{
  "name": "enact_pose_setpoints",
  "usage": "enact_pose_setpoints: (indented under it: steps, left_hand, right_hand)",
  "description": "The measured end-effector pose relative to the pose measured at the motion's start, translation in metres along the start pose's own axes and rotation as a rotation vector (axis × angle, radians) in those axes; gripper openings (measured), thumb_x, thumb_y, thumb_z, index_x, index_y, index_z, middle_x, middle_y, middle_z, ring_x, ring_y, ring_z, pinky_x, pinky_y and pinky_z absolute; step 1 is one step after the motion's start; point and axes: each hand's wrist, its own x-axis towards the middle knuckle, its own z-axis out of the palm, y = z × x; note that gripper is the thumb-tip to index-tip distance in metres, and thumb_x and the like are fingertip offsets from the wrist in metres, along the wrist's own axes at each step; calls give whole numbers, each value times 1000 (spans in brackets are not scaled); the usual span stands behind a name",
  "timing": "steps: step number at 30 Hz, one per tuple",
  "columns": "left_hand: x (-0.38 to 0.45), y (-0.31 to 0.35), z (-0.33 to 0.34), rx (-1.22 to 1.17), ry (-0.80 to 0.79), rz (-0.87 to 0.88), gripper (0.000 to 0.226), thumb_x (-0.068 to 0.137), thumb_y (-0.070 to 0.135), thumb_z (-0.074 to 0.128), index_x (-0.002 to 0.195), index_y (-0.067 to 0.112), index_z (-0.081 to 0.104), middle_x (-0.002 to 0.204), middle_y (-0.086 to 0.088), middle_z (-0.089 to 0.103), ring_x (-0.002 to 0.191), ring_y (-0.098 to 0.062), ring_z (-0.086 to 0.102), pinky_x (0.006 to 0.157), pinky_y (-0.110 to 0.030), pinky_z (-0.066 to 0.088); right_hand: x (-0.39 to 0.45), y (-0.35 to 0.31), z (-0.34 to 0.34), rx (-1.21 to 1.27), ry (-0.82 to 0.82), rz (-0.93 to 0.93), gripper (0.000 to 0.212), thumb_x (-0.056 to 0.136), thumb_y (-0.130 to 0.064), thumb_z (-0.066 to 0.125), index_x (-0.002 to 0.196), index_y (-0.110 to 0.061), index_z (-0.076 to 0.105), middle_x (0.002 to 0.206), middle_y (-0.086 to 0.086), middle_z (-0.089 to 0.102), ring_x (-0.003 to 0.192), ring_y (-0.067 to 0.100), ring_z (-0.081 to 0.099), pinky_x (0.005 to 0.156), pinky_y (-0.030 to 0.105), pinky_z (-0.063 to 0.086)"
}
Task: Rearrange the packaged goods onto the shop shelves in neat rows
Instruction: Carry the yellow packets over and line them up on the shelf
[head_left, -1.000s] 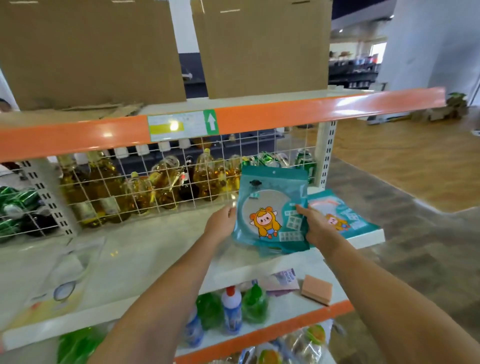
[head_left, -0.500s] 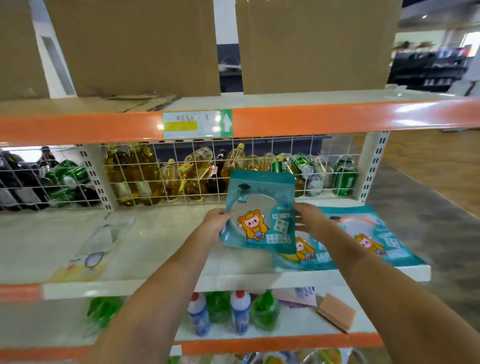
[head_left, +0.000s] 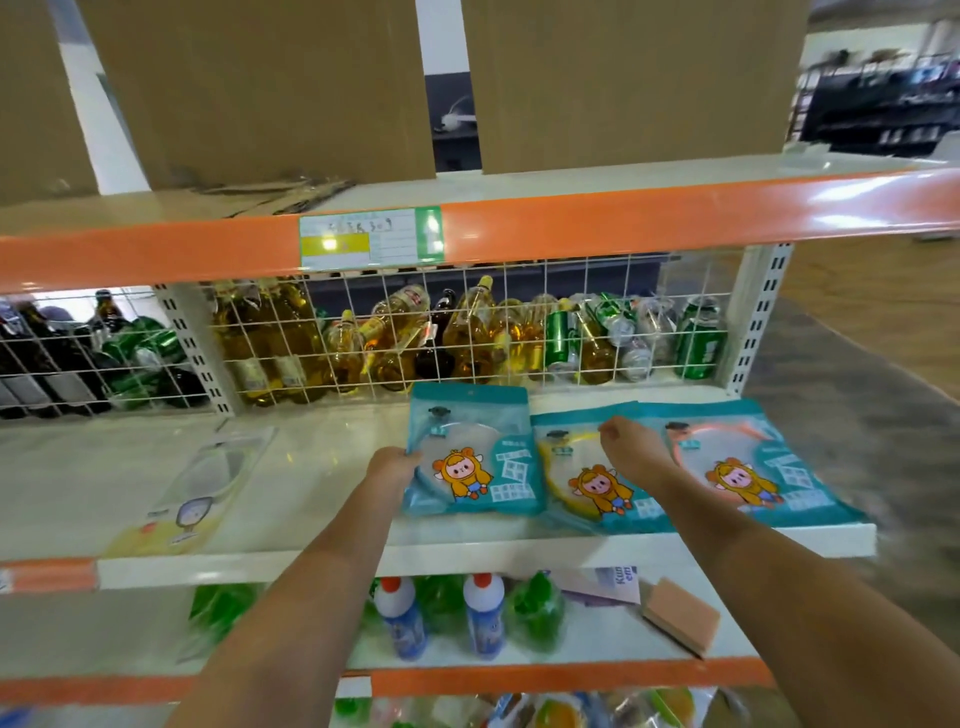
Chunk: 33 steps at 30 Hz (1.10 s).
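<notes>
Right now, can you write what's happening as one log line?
step: placing packet | left hand: grips leftmost teal packet | right hand: curled over middle teal packet | row: three teal packets, white shelf

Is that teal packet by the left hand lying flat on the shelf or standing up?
Lying flat. The teal packet rests face up on the white shelf, and the left hand holds its left edge.

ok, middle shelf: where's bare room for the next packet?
Free: shelf between the clear packet and the left teal packet, which the left hand holds. Crowded: right end, two more teal packets under the right hand.
</notes>
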Motion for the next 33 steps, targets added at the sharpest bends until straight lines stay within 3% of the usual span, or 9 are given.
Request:
enact_pose_setpoints:
  steps: [8,13,22,26,33]
  left_hand:
    - [12,-10,-5,178,22,38,28,93,19,58,108,-4,63,109,-21,66,100,-36,62,92,-45,51]
    - [9,-12,-1,316,4,80,26,93,18,56,106,-2,64,107,-17,66,95,-32,62,85,-37,50]
    - [4,-16,-2,693,26,187,22,92,27,57,100,7,61,86,-4,56,80,-20,53,68,-27,41]
    - [6,-22,-2,763,36,233,27,91,30,58,108,9,56,93,-4,59,83,-19,56,66,-28,42]
    - [4,-20,0,908,98,315,37,90,32,57,120,13,46,117,-9,52,108,-24,53,85,-34,48]
  right_hand:
    - [7,4,11,-42,-3,-32,34,101,-19,31,125,-10,53,121,12,61,106,25,56,80,29,40]
    - [9,3,18,-57,5,-41,34,101,-18,33,126,-9,53,123,14,60,110,28,56,89,35,45]
    - [8,0,26,-113,5,-50,34,99,-18,34,126,-13,53,121,12,60,105,26,57,87,36,50]
    - [7,0,27,-132,2,-40,34,98,-17,36,126,-13,53,120,13,59,103,26,58,86,36,51]
    - [2,2,32,-179,-27,-31,34,95,-15,40,127,-15,54,125,11,57,112,26,54,96,39,47]
